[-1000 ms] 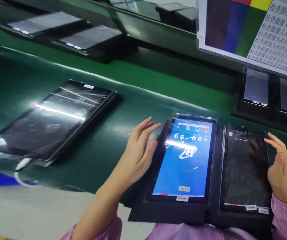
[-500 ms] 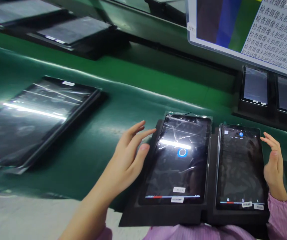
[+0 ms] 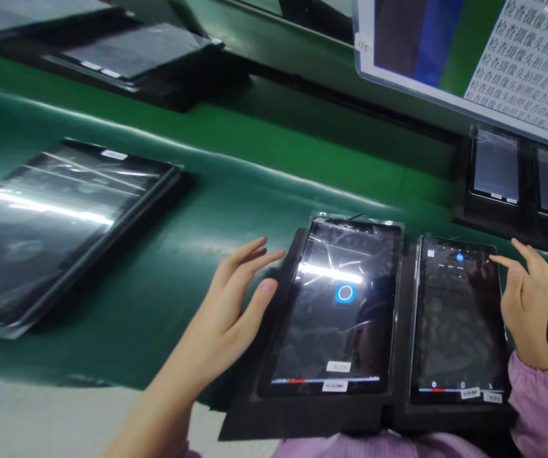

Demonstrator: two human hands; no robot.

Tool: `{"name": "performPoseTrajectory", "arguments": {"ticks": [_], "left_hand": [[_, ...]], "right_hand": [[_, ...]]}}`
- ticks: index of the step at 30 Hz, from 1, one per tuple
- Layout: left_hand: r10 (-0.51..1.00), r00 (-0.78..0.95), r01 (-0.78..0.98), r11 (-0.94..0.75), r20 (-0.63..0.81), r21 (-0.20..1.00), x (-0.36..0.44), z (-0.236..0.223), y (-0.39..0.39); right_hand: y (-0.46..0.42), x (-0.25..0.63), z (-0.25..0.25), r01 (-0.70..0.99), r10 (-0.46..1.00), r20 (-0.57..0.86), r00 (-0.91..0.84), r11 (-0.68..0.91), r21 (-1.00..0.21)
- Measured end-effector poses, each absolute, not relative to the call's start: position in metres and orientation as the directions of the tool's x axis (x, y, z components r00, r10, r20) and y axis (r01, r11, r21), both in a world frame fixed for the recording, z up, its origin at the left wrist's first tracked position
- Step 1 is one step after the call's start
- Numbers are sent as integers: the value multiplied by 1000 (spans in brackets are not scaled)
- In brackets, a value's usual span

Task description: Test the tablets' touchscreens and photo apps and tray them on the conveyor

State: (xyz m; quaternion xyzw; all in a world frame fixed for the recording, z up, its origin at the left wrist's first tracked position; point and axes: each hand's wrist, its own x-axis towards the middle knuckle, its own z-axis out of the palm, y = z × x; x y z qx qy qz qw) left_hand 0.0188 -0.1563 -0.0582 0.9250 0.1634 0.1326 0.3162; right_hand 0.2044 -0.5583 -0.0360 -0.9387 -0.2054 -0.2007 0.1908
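Two tablets lie side by side in a black tray (image 3: 302,413) near me. The left tablet (image 3: 341,337) has a blue round icon lit mid-screen and white labels at its lower end. A row of small icons tops the dark screen of the right tablet (image 3: 459,324). My left hand (image 3: 240,299) hovers just left of the left tablet, fingers apart, holding nothing. At the upper right corner of the right tablet, the index finger of my right hand (image 3: 529,292) points at the screen; whether it touches, I cannot tell. That hand is empty too, its other fingers loosely spread.
Another film-covered tablet (image 3: 78,197) lies on the green bench at left. Beyond the bench edge, a green conveyor (image 3: 293,140) carries tablets in black trays, such as a tablet (image 3: 135,51) far left and a tablet (image 3: 496,162) at right. A printed sheet (image 3: 517,57) hangs above.
My right index finger has come over the right tablet's upper corner. My left hand has drawn slightly left, away from the left tablet. The view has shifted a little.
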Motion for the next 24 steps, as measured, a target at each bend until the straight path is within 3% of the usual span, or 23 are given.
{"name": "performPoseTrajectory", "arguments": {"ticks": [5,9,13,18,24], "left_hand": [[402,911,232,-682,90,694,11,-58,-167],[379,922,274,-487,-83,829,0,-56,-178],[356,915,320,-347,-192,882,-10,-52,-182],[337,924,288,-310,-178,906,1,-52,-171],[377,911,270,-230,-170,935,71,-61,-146]], "right_hand": [[-571,204,-40,491,355,415,837,-824,-284],[-573,202,-39,514,319,491,810,-791,-333],[-571,195,-38,496,273,518,811,-790,-360],[-575,188,-38,459,230,507,831,-799,-390],[-578,181,-35,463,227,528,818,-805,-371]]}}
